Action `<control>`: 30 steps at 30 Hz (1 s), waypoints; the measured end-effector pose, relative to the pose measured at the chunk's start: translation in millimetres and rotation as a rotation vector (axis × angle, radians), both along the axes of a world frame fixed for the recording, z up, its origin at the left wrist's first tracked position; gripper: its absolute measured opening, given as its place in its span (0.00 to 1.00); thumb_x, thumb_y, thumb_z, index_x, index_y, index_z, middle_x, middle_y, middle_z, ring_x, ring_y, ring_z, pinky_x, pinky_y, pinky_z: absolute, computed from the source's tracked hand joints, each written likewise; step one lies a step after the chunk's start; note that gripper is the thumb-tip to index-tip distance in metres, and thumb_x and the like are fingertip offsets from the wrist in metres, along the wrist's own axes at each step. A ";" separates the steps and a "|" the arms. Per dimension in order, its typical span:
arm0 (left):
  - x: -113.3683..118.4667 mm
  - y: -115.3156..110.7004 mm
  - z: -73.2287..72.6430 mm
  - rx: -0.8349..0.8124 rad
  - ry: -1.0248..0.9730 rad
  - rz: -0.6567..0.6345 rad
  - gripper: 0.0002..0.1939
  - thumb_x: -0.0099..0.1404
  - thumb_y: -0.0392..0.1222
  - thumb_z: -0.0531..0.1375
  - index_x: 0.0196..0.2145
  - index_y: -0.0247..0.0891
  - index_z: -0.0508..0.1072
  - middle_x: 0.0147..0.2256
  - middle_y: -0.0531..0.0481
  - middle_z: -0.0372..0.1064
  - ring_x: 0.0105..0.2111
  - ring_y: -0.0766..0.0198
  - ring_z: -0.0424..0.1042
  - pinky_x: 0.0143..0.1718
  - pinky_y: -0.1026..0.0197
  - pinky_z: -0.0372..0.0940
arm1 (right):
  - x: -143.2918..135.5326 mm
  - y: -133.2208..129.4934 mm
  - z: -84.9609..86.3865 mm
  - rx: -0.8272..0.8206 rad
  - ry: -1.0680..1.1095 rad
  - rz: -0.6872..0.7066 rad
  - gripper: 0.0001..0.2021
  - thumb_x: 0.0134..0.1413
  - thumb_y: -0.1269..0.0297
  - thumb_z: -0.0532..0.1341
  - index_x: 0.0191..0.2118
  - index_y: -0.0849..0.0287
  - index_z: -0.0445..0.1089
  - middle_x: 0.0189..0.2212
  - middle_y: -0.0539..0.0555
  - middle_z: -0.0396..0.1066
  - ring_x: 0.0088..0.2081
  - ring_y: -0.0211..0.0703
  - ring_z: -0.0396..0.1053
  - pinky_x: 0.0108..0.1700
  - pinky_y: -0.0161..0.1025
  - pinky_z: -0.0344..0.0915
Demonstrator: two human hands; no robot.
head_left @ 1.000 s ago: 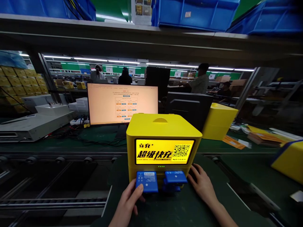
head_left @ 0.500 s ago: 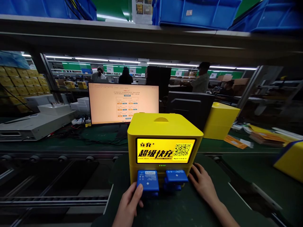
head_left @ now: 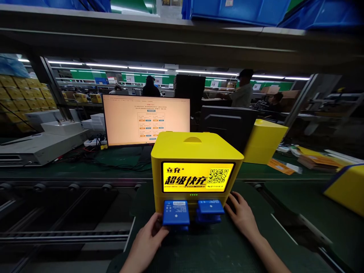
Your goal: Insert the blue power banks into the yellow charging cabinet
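Note:
A yellow charging station with a lit yellow screen stands on a dark green mat in front of me. Blue power banks stick out of its lower slots, one on the left and a stacked pair on the right. My left hand holds the left power bank from below and at its near edge. My right hand rests flat against the station's lower right corner, fingers spread, holding nothing.
A lit monitor stands behind the station, a black unit and a second yellow box to its right. Conveyor rails run at left. Another yellow box sits far right. People work in the background.
My left thumb has slid off the top of the left power bank to its near edge and underside. The view has tilted slightly; my right hand stays at the station's corner.

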State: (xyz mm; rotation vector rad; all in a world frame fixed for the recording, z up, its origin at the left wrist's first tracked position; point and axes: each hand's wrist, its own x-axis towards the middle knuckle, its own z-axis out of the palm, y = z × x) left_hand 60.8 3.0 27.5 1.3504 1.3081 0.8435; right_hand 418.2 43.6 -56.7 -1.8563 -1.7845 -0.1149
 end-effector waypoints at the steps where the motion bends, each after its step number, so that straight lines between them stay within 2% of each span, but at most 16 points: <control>1: -1.1 0.1 0.8 -0.015 -0.002 -0.008 0.23 0.55 0.56 0.58 0.42 0.38 0.67 0.29 0.50 0.68 0.25 0.64 0.66 0.20 0.67 0.57 | 0.1 0.0 0.0 -0.001 0.000 0.000 0.22 0.61 0.50 0.46 0.56 0.54 0.59 0.54 0.60 0.55 0.52 0.56 0.59 0.47 0.52 0.64; 5: 0.3 4.3 -12.8 -0.107 -0.214 -0.026 0.34 0.50 0.61 0.60 0.49 0.35 0.65 0.40 0.42 0.68 0.37 0.52 0.70 0.20 0.64 0.62 | 0.5 -0.1 0.6 -0.005 0.001 0.002 0.22 0.61 0.50 0.46 0.56 0.54 0.59 0.54 0.61 0.55 0.52 0.56 0.59 0.47 0.53 0.64; 9: 1.7 8.2 -28.3 -0.145 -0.317 0.010 0.35 0.46 0.61 0.64 0.47 0.35 0.68 0.41 0.40 0.68 0.38 0.50 0.70 0.23 0.62 0.66 | 1.2 0.0 0.4 -0.006 0.004 0.006 0.22 0.60 0.50 0.46 0.55 0.54 0.60 0.53 0.61 0.55 0.51 0.57 0.59 0.47 0.53 0.64; 13: 0.4 7.3 -28.3 -0.143 -0.334 0.004 0.34 0.48 0.60 0.64 0.48 0.35 0.68 0.39 0.41 0.69 0.37 0.51 0.70 0.23 0.62 0.66 | 1.9 -0.1 -0.2 -0.005 0.006 0.010 0.22 0.60 0.51 0.46 0.55 0.53 0.60 0.53 0.60 0.55 0.51 0.55 0.60 0.47 0.52 0.64; 21: 0.3 6.5 -22.9 -0.158 -0.351 -0.010 0.32 0.50 0.57 0.63 0.49 0.36 0.68 0.41 0.41 0.68 0.37 0.54 0.69 0.24 0.63 0.66 | 1.5 -0.1 -0.5 -0.010 0.000 -0.001 0.23 0.60 0.48 0.45 0.55 0.53 0.59 0.54 0.60 0.55 0.52 0.57 0.59 0.46 0.53 0.64; 23: 0.7 7.0 -23.1 -0.157 -0.365 -0.006 0.31 0.49 0.57 0.64 0.47 0.36 0.70 0.38 0.42 0.69 0.35 0.56 0.69 0.23 0.63 0.66 | 1.8 0.2 -1.1 -0.009 -0.001 -0.004 0.23 0.60 0.48 0.45 0.55 0.53 0.59 0.54 0.60 0.55 0.52 0.58 0.59 0.46 0.54 0.64; 25: 1.0 7.6 -23.0 -0.156 -0.354 -0.001 0.30 0.47 0.57 0.65 0.42 0.33 0.72 0.29 0.46 0.68 0.27 0.62 0.67 0.19 0.66 0.63 | 2.2 0.3 -1.4 -0.010 -0.002 -0.002 0.24 0.60 0.47 0.45 0.55 0.53 0.59 0.54 0.60 0.55 0.52 0.58 0.59 0.46 0.53 0.64; 28: 1.9 7.2 -20.0 -0.183 -0.283 -0.032 0.27 0.47 0.59 0.63 0.33 0.31 0.72 0.16 0.55 0.58 0.13 0.72 0.55 0.11 0.70 0.51 | 2.2 0.1 -2.1 -0.011 -0.002 0.003 0.23 0.60 0.47 0.45 0.55 0.53 0.59 0.54 0.60 0.55 0.52 0.57 0.59 0.46 0.53 0.64; 30: 3.7 5.4 -14.5 -0.204 -0.245 -0.063 0.26 0.48 0.61 0.61 0.30 0.32 0.72 0.13 0.58 0.54 0.10 0.75 0.48 0.10 0.71 0.46 | 1.5 0.0 -3.1 -0.007 0.001 0.005 0.23 0.60 0.47 0.45 0.55 0.53 0.59 0.54 0.60 0.55 0.51 0.57 0.59 0.46 0.53 0.64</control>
